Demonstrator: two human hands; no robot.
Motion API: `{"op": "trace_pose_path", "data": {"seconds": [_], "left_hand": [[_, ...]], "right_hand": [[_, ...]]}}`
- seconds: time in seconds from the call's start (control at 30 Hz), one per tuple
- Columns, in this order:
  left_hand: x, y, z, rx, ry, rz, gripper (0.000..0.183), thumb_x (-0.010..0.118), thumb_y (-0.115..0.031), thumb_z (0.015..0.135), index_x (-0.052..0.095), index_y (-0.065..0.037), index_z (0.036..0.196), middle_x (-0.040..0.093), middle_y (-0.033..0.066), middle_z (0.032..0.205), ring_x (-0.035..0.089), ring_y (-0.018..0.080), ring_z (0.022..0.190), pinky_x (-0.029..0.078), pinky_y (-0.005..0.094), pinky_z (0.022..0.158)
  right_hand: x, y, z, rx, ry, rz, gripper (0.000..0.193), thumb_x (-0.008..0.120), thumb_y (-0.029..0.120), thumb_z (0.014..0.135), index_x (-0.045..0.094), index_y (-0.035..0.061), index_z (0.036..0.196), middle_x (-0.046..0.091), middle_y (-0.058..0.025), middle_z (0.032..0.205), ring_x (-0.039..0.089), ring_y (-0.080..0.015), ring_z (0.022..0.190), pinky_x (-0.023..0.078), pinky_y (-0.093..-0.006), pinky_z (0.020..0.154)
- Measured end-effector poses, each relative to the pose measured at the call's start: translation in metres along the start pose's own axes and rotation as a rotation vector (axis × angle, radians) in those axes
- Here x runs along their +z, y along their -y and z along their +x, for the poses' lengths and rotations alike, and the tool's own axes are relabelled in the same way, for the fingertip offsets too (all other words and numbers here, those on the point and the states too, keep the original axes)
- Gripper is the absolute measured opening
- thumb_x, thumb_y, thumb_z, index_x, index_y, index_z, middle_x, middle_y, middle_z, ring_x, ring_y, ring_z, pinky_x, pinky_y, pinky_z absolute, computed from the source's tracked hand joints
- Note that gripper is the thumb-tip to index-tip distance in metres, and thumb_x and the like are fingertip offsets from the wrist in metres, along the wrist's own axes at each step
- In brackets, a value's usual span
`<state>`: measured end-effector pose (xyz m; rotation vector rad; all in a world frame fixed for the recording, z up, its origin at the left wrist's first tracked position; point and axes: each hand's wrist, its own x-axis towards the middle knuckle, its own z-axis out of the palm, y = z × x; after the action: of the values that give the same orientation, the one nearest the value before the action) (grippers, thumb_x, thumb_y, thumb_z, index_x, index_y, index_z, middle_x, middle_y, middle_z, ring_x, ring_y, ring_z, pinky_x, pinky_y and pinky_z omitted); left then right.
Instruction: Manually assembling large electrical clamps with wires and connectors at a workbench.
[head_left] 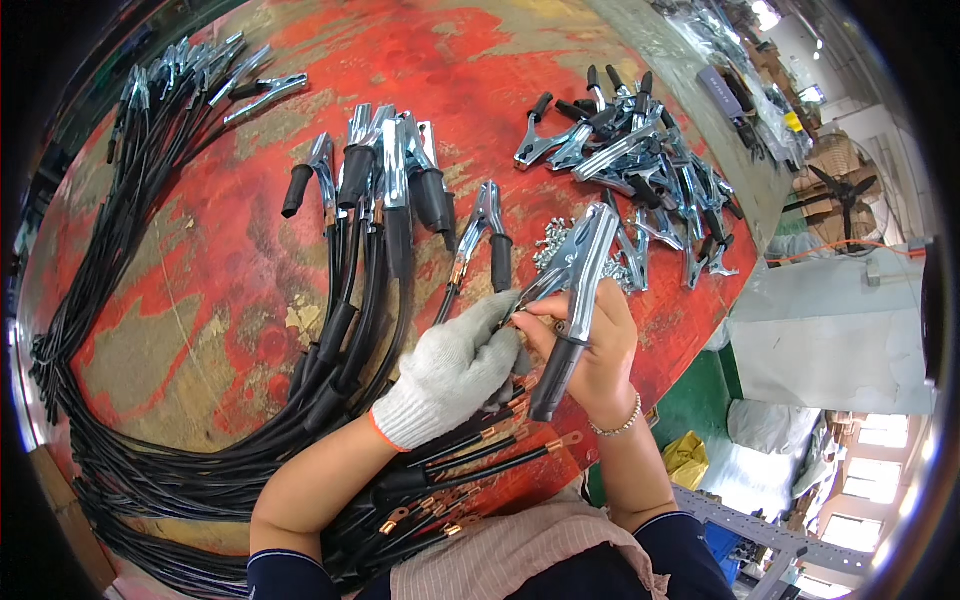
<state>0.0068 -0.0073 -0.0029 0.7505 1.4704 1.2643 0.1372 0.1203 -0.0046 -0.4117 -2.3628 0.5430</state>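
My left hand (450, 360), in a white knit glove, is closed with its fingertips pinching at the end of one arm of a metal clamp. Dark material shows there, but I cannot tell whether it is a cable or a grip. My bare right hand (605, 350) holds that silver spring clamp (595, 250), whose black-sleeved handle (557, 380) points down toward me. The fingers of both hands nearly meet. Just beyond the glove lies another clamp (485, 215) joined to a black cable. Small metal fasteners (555, 240) lie behind the held clamp, partly covered by it.
Loose clamps (640, 150) are heaped at the far right of the worn red table (400, 60). Clamps fitted to cables (375, 160) stand mid-table. A long bundle of black cables (110, 260) curves along the left. Copper lugs (555, 443) lie near my body. A fan (845, 190) stands off to the right.
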Motion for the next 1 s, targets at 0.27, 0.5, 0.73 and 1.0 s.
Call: {"op": "trace_pose_path", "data": {"seconds": [0.27, 0.5, 0.73, 1.0], "left_hand": [[0.002, 0.009, 0.002, 0.032, 0.001, -0.034, 0.042, 0.049, -0.014, 0.098, 0.046, 0.001, 0.137, 0.067, 0.0059, 0.081, 0.060, 0.0080, 0.060, 0.050, 0.0238, 0.055], [0.002, 0.008, 0.002, 0.044, 0.006, -0.009, 0.041, 0.049, -0.014, 0.098, 0.046, 0.002, 0.136, 0.066, 0.0053, 0.081, 0.060, 0.0078, 0.059, 0.051, 0.0240, 0.055], [0.002, 0.007, 0.001, 0.031, -0.005, -0.038, 0.041, 0.048, -0.014, 0.098, 0.047, 0.003, 0.136, 0.066, 0.0058, 0.082, 0.060, 0.0078, 0.060, 0.051, 0.0238, 0.055], [0.001, 0.006, 0.002, -0.031, 0.037, -0.072, 0.044, 0.049, -0.015, 0.098, 0.044, 0.003, 0.138, 0.067, 0.0059, 0.081, 0.060, 0.0080, 0.060, 0.051, 0.0239, 0.056]], "right_hand": [[0.005, 0.003, 0.003, -0.054, -0.082, 0.050, 0.026, 0.082, 0.003, 0.065, 0.073, 0.0092, 0.089, 0.059, -0.0056, 0.074, 0.054, -0.0243, 0.066, 0.042, -0.0343, 0.056], [0.005, 0.001, 0.000, -0.045, -0.065, 0.060, 0.026, 0.084, 0.003, 0.065, 0.072, 0.0057, 0.088, 0.056, -0.0065, 0.077, 0.055, -0.0211, 0.068, 0.043, -0.0320, 0.059], [0.008, 0.003, -0.002, 0.009, -0.085, 0.059, 0.027, 0.086, 0.004, 0.063, 0.072, 0.0053, 0.086, 0.055, -0.0060, 0.076, 0.053, -0.0211, 0.067, 0.042, -0.0322, 0.058], [-0.001, -0.006, -0.007, -0.157, -0.068, 0.004, 0.028, 0.083, 0.010, 0.065, 0.074, 0.0095, 0.091, 0.059, -0.0037, 0.078, 0.054, -0.0211, 0.067, 0.041, -0.0320, 0.057]]}}
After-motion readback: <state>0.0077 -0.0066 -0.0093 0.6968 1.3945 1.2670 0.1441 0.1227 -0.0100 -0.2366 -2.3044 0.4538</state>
